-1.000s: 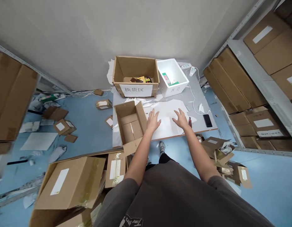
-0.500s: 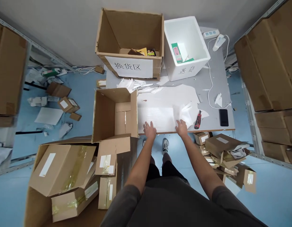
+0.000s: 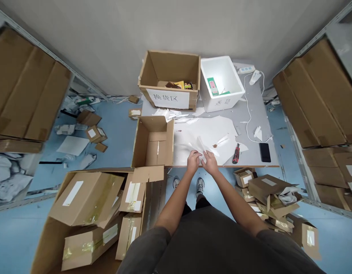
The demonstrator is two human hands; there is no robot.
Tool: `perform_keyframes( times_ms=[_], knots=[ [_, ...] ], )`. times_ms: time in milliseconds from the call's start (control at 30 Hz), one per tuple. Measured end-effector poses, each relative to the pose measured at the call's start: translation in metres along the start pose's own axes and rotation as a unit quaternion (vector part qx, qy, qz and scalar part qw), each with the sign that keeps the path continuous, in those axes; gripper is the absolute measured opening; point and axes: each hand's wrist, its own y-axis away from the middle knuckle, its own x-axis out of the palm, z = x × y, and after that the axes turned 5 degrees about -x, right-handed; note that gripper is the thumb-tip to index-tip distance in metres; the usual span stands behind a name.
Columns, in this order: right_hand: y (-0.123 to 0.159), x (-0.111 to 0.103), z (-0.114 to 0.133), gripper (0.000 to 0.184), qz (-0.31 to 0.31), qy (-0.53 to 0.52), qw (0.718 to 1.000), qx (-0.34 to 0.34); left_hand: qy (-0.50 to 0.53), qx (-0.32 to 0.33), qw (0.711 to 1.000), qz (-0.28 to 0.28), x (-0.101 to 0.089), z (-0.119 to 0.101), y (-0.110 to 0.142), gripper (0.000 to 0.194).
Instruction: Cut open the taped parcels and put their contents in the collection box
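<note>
— Grey table [image 3: 256, 110], blue floor [image 3: 116, 131] around it, pale wall behind. What is in the hands?
— Translucent film [image 3: 200, 145], crumpled, over the white paper [image 3: 221, 127] at the table's near edge. Left hand [image 3: 193, 160]: fingers curled, pinching it. Right hand [image 3: 210, 161]: close beside the left, fingers bent in, also gripping film.
— Which way does it point?
— Raised folds run from the fingertips toward the table's far side, fanning and leaning a little left. Long axis of the whole piece: cannot tell; its edges fade into the white paper.
— Neighbours?
— Open carton [image 3: 157, 142] to the left, one flap folded out toward the person. Red-and-black cutter [image 3: 236, 154] to the right, long axis running nearly straight away from the person. Dark phone [image 3: 265, 152] beyond that. Labelled cardboard box [image 3: 170, 76] and white foam box [image 3: 221, 82] side by side at the back.
</note>
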Motion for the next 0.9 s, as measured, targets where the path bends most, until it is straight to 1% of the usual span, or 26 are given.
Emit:
perform_keyframes(
  times_ms=[67, 133, 233, 300, 333, 367, 433, 467, 500, 567, 600, 667, 700, 767, 833, 900],
  knots=[
    [-0.002, -0.018, 0.024, 0.068, -0.016, -0.028, 0.999, -0.036, 0.037, 0.026, 0.999, -0.018, -0.022, -0.023, -0.002, 0.035],
    [-0.005, -0.037, 0.052, 0.074, -0.021, -0.045, 0.998, -0.046, 0.056, 0.044, 0.997, -0.009, -0.051, -0.044, -0.002, 0.033],
    [-0.018, -0.064, 0.098, 0.075, -0.028, -0.045, 0.998, -0.016, 0.046, 0.079, 0.994, 0.059, -0.106, -0.068, 0.002, 0.034],
    [-0.033, -0.079, 0.129, 0.076, -0.041, -0.036, 0.998, 0.005, 0.016, 0.112, 0.99, 0.085, -0.146, -0.078, 0.005, 0.036],
    [-0.043, -0.084, 0.145, 0.077, -0.052, -0.033, 0.998, 0.009, -0.004, 0.126, 0.989, 0.078, -0.167, -0.08, 0.007, 0.038],
    [-0.053, -0.087, 0.161, 0.079, -0.066, -0.031, 0.997, 0.01, -0.027, 0.134, 0.989, 0.058, -0.187, -0.081, 0.009, 0.039],
    [-0.076, -0.089, 0.195, 0.082, -0.106, -0.033, 0.994, 0.009, -0.083, 0.123, 0.989, 0.003, -0.229, -0.074, 0.013, 0.042],
    [-0.088, -0.087, 0.213, 0.084, -0.127, -0.036, 0.991, 0.009, -0.117, 0.109, 0.987, -0.015, -0.249, -0.068, 0.015, 0.043],
    [-0.098, -0.083, 0.231, 0.085, -0.143, -0.04, 0.989, 0.009, -0.156, 0.092, 0.983, -0.021, -0.268, -0.06, 0.018, 0.043],
    [-0.115, -0.069, 0.266, 0.088, -0.143, -0.046, 0.989, 0.007, -0.241, 0.055, 0.969, -0.003, -0.302, -0.039, 0.027, 0.043],
    [-0.121, -0.059, 0.282, 0.087, -0.124, -0.046, 0.991, 0.007, -0.281, 0.034, 0.959, 0.011, -0.315, -0.027, 0.033, 0.043],
    [-0.128, -0.035, 0.309, 0.087, -0.057, -0.035, 0.998, 0.012, -0.341, -0.015, 0.939, 0.036, -0.333, -0.002, 0.044, 0.05],
    [-0.129, -0.021, 0.319, 0.087, -0.018, -0.023, 0.999, 0.019, -0.356, -0.041, 0.932, 0.049, -0.338, 0.01, 0.049, 0.057],
    [-0.128, 0.006, 0.332, 0.087, 0.051, 0.008, 0.998, 0.03, -0.358, -0.089, 0.926, 0.082, -0.341, 0.033, 0.058, 0.073],
    [-0.125, 0.03, 0.335, 0.086, 0.112, 0.036, 0.993, 0.025, -0.331, -0.143, 0.926, 0.115, -0.338, 0.054, 0.065, 0.092],
    [-0.122, 0.05, 0.332, 0.083, 0.19, 0.051, 0.98, 0.017, -0.286, -0.186, 0.932, 0.123, -0.334, 0.07, 0.072, 0.104]
  ],
)
